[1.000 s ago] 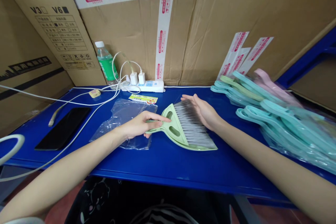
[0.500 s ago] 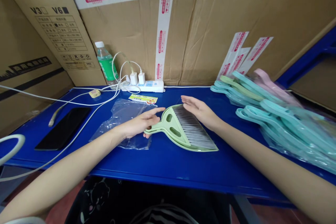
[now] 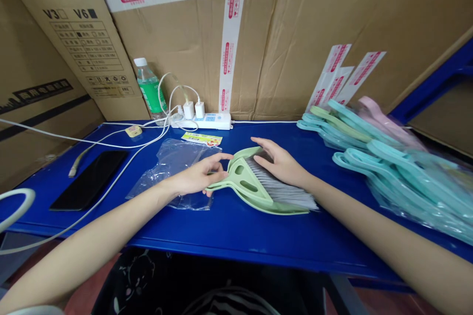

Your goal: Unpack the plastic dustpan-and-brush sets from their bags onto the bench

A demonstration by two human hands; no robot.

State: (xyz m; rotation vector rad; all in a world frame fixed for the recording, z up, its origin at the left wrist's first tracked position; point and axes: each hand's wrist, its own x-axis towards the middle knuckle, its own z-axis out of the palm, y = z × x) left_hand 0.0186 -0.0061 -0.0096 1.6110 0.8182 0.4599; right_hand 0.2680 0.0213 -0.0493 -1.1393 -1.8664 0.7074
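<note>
I'm looking at a packing corner of a stockroom: taped cardboard cartons stand at twelve o'clock, above a blue workbench, with bagged plastic dustpan sets piled at three o'clock.

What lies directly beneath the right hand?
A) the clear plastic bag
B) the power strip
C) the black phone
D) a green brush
D: the right hand is spread over the green brush's grey bristles.

My remote view: a blue workbench carries a black smartphone, a clear plastic bag, a white power strip, a green dustpan and piles of bagged teal plastic pieces.
</note>
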